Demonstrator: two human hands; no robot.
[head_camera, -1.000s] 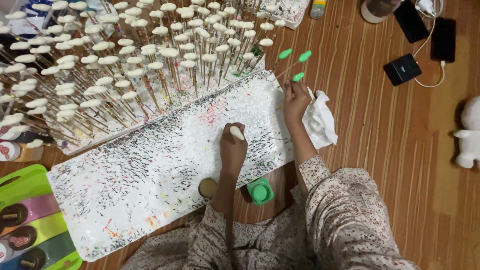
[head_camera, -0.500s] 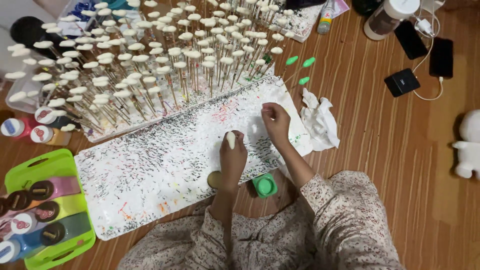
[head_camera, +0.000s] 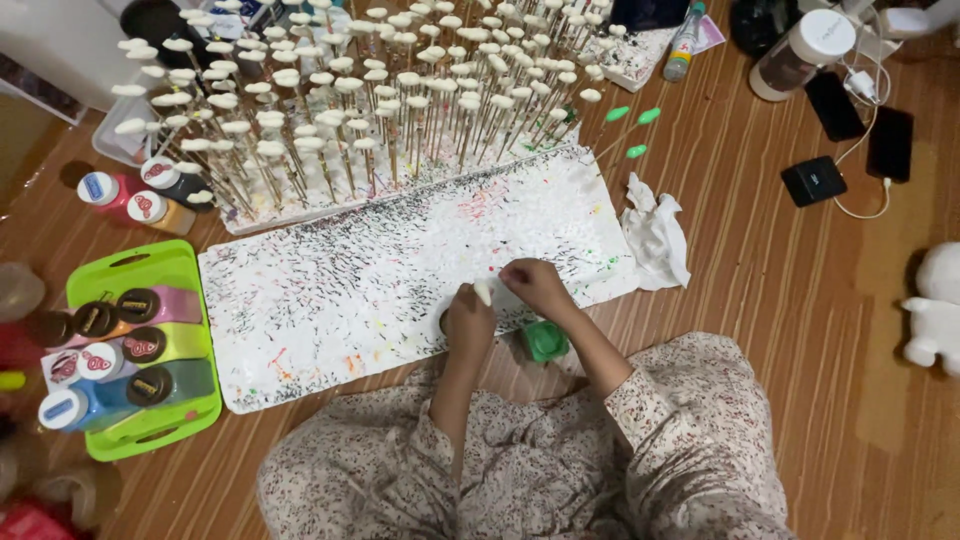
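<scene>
My left hand (head_camera: 468, 322) holds a small white oval piece (head_camera: 484, 291) on a stick, just above the near edge of the paint-speckled white board (head_camera: 400, 270). My right hand (head_camera: 535, 285) has come in beside it, its fingers closed at the same white piece. A small green paint pot (head_camera: 545, 341) stands on the floor right below my right wrist. Behind the board, many white-tipped sticks (head_camera: 370, 100) stand upright in a block. Three green-tipped sticks (head_camera: 630, 128) lean at the board's far right corner.
A green tray (head_camera: 120, 278) of paint bottles sits at left, with more bottles (head_camera: 140, 190) behind it. A crumpled white tissue (head_camera: 655, 235) lies right of the board. Phones, a black power bank (head_camera: 813, 181), a jar and a plush toy (head_camera: 935, 310) occupy the wooden floor at right.
My right hand drew back from the green-tipped sticks at the board's far corner and joined the left hand at the white piece. The left hand stayed near the board's front edge.
</scene>
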